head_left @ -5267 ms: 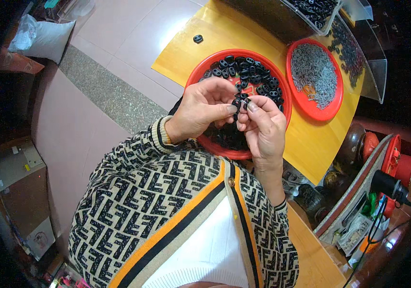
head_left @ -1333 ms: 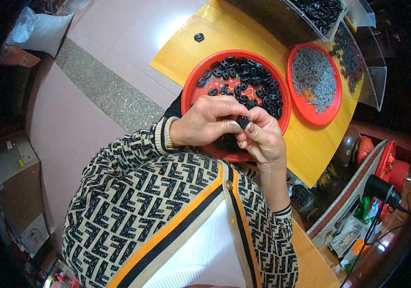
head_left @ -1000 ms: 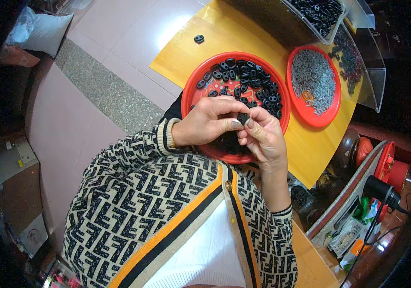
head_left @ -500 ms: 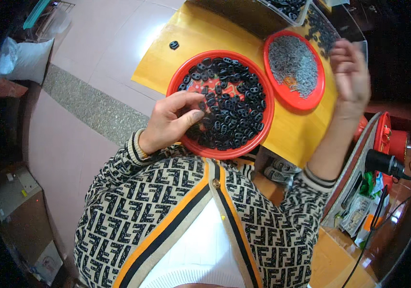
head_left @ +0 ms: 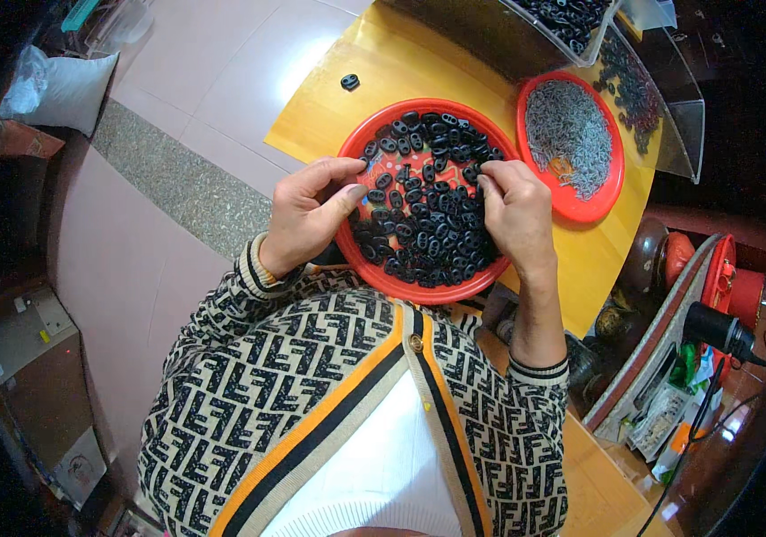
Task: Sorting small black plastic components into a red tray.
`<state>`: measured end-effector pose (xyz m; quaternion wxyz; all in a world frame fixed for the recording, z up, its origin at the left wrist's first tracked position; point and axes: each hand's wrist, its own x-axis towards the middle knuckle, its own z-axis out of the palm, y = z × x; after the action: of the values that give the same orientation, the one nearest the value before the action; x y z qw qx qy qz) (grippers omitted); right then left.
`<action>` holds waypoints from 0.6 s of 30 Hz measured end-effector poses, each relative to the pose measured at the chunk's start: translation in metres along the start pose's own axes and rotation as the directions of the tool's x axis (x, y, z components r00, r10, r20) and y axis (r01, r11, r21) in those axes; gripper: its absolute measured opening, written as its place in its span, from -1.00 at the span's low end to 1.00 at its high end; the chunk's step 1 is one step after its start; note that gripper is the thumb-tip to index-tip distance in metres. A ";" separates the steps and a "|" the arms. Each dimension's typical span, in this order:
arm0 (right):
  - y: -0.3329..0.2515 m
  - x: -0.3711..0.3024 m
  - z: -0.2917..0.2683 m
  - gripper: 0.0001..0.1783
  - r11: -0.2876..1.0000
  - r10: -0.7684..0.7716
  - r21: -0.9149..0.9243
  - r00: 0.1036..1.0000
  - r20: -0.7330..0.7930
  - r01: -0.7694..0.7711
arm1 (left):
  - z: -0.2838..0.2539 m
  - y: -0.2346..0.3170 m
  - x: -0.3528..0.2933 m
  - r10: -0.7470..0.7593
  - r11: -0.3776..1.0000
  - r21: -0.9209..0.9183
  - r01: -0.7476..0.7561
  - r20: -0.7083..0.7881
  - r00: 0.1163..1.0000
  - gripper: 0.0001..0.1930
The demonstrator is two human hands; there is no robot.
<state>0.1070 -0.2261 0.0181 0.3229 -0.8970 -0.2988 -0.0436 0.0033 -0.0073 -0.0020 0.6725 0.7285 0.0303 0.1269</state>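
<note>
- The cardigan (head_left: 249,385) was beige with black angular patterning.
- Orange and black stripes (head_left: 310,430) edged its front.
- Its cuffs (head_left: 259,268) were banded.
- A white top (head_left: 374,465) showed underneath.

The round red plastic tray (head_left: 423,294) sits between the left hand (head_left: 311,213) and the right hand (head_left: 519,215), overlapping the near edge of the yellow flat worktop (head_left: 571,268). Black oval two-hole pieces (head_left: 428,224) lie in it between and nearer than the hands, with more ahead of them. One black piece (head_left: 350,81) lies on the worktop, well ahead of the left hand. The oval red plastic tray (head_left: 583,211) is ahead and right of the right hand, containing small grey pieces (head_left: 566,134). Farther ahead stands the clear plastic bin (head_left: 593,55), holding black pieces. The stuffed white sack (head_left: 70,94) is far ahead-left of the left hand.
</note>
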 end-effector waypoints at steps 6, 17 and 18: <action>-0.011 -0.002 0.017 -0.92 0.993 -0.119 0.012 0.989 0.093 0.118 | -0.001 0.001 0.000 0.012 1.000 0.014 -0.012 0.015 1.000 -0.80; -0.033 0.003 0.032 -0.90 0.961 -0.088 -0.234 0.966 0.244 0.147 | 0.003 0.003 0.002 -0.005 1.000 0.002 0.005 0.050 0.999 -0.81; -0.034 0.004 0.033 -0.90 0.956 -0.084 -0.256 0.970 0.229 0.143 | 0.004 0.000 0.002 -0.044 0.997 -0.063 0.047 0.058 0.997 -0.81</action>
<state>0.0873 -0.1835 0.0113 0.1600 -0.9134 -0.3744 -0.0050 0.0062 -0.0106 -0.0018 0.6990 0.7089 0.0237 0.0916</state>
